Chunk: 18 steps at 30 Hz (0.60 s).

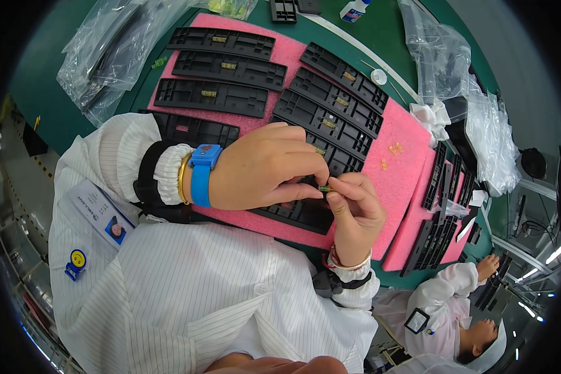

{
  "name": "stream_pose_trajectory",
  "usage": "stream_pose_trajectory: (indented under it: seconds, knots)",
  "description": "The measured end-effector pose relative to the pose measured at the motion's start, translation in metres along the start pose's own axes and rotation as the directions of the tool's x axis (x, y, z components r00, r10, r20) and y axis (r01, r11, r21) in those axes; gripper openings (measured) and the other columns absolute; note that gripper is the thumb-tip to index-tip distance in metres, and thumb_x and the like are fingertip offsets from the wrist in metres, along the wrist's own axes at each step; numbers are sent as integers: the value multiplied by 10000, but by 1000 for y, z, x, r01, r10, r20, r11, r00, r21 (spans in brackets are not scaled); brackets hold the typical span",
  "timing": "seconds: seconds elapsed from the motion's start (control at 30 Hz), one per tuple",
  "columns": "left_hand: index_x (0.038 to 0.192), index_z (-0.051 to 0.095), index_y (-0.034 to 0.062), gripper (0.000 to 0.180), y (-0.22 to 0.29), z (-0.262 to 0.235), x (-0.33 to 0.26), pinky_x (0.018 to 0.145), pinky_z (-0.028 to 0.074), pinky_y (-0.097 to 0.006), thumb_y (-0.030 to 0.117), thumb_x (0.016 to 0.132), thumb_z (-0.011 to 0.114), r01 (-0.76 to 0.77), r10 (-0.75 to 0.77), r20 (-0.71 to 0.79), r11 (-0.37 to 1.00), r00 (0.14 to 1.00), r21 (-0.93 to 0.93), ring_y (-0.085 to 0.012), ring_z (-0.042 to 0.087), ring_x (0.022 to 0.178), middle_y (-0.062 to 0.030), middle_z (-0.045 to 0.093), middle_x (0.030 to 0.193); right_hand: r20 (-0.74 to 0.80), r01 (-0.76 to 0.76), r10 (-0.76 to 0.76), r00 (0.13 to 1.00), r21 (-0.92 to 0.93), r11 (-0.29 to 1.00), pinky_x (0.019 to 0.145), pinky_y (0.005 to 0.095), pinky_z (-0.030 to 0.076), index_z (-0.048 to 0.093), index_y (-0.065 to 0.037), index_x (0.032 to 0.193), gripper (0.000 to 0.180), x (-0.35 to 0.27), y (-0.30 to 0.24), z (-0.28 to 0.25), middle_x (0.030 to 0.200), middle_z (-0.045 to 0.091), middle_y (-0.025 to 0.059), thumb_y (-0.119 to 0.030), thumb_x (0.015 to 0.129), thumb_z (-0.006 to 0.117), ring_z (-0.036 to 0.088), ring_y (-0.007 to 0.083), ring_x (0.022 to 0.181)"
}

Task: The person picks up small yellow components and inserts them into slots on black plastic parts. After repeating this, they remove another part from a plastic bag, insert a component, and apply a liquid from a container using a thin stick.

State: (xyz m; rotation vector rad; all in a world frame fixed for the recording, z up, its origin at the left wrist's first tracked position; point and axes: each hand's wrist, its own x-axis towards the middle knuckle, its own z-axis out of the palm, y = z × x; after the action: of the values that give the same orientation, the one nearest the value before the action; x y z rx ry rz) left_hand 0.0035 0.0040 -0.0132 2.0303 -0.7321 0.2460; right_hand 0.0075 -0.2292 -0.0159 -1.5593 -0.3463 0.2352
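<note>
My left hand (271,165), with a blue strap on its wrist, and my right hand (358,212) meet fingertip to fingertip over the lower part of a pink foam sheet (402,181). Between their pinched fingers is a small yellow-green clear vial (323,188), like that of a spirit level. Both hands grip it. Beneath them lies a long black plastic frame (311,215), partly covered by my hands. Several similar black frames (230,67) rest in two columns on the foam, many with a small yellowish vial (229,65) at the middle.
Several loose yellow vials (394,149) lie right on the foam. Further right, black strips (427,240) are stacked on another pink sheet. Clear plastic bags (115,56) lie far left and right. A white round cap (378,76) and a bottle (354,10) stand behind. A co-worker (445,311) sits lower right.
</note>
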Motion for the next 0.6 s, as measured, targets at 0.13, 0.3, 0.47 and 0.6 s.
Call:
stream_pose_trajectory:
  seconds: [0.13, 0.3, 0.47, 0.6]
  knots:
    - [988, 716, 128, 209, 0, 0, 0, 716, 419, -367, 234, 845, 827, -1, 2, -9, 1000, 1000, 7, -231, 528, 783, 2, 577, 784, -7, 1, -1, 1000, 1, 1000, 767, 234, 491, 766, 41, 1098, 203, 0, -1, 2, 1052, 665, 86, 80, 899, 759, 630, 141, 913]
    - [1010, 729, 141, 204, -2, 2, -1, 727, 406, -373, 231, 849, 817, -29, 31, -36, 997, 999, 65, -235, 527, 802, 10, 588, 792, -6, 26, -26, 1000, -16, 1000, 792, 252, 498, 758, 45, 1094, 210, 1, -1, 2, 1051, 676, 100, 79, 888, 771, 640, 159, 918]
    - [1013, 740, 164, 193, -2, 0, -2, 726, 381, -367, 237, 851, 815, -18, 19, -14, 996, 1000, 92, -229, 525, 810, 18, 599, 801, -14, 10, -10, 1000, -20, 1000, 806, 264, 504, 741, 55, 1117, 240, 1, -2, 2, 1050, 682, 107, 83, 880, 775, 647, 165, 920]
    - [1008, 748, 169, 185, -2, 0, -2, 729, 375, -362, 242, 853, 816, -14, 15, -16, 995, 1000, 96, -224, 526, 814, 23, 601, 791, -21, -11, 11, 1000, 19, 1000, 807, 268, 507, 721, 63, 1148, 280, 1, -3, 5, 1030, 689, 105, 89, 875, 776, 650, 164, 908]
